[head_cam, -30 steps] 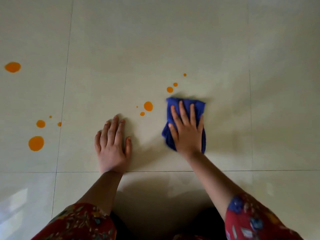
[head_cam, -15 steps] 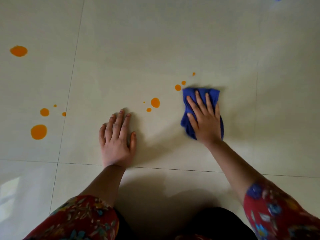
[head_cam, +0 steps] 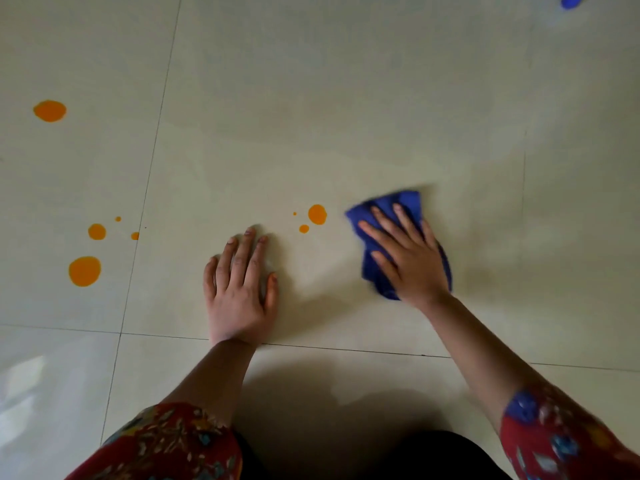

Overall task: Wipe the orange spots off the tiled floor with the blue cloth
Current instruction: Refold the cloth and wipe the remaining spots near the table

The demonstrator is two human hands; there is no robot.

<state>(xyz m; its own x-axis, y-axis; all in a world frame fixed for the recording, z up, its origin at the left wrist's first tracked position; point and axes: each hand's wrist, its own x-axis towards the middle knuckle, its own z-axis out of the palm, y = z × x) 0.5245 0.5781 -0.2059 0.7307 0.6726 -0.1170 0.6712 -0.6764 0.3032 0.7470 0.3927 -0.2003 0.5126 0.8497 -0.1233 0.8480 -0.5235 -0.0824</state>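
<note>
My blue cloth (head_cam: 410, 200) has cleared three small spots; right hand (head_cam: 414, 265) presses it flat-fingered; orange spots (head_cam: 317, 214) remain left of it.

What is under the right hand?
The blue cloth lies under the right hand, pressed on the tiled floor. Orange spots show left of it; anything beneath the cloth is hidden.

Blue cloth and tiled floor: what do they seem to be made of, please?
Blue cloth: probably soft, matte textile, perhaps microfibre; it bunches in folds under the right hand. Blur hides the weave. Tiled floor: likely glazed ceramic or porcelain, cream and glossy; it reflects bright light at the lower left, and thin dark joints divide it.
</note>
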